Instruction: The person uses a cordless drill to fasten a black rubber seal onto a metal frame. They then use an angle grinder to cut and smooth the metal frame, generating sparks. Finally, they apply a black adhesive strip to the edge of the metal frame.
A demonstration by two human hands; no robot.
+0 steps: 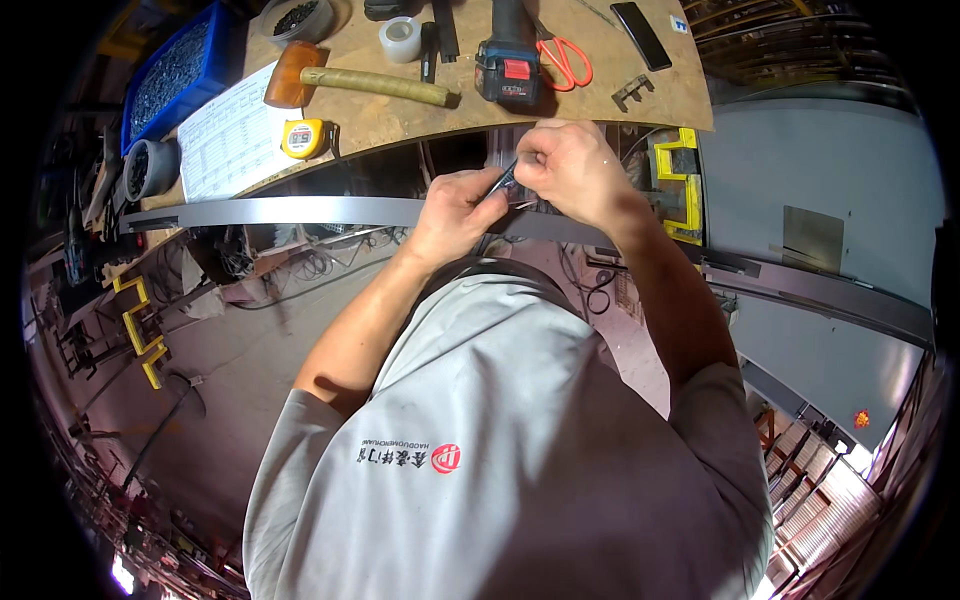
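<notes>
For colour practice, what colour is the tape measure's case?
The case is yellow, in the head view.

1. The bin (221,50) sits on the left end of the table (400,124).
2. Right of the bin lies the paper (225,150).
3. The tape measure (302,139) sits by the paper's right side.
4. Behind that is the hammer (290,75).
5. Right of it come the power tool (508,72), scissors (570,68), then phone (641,35).
6. The bar (300,211) runs along the table's near side.
7. A strip (504,181) is between the left hand (462,208) and right hand (572,165).
</notes>
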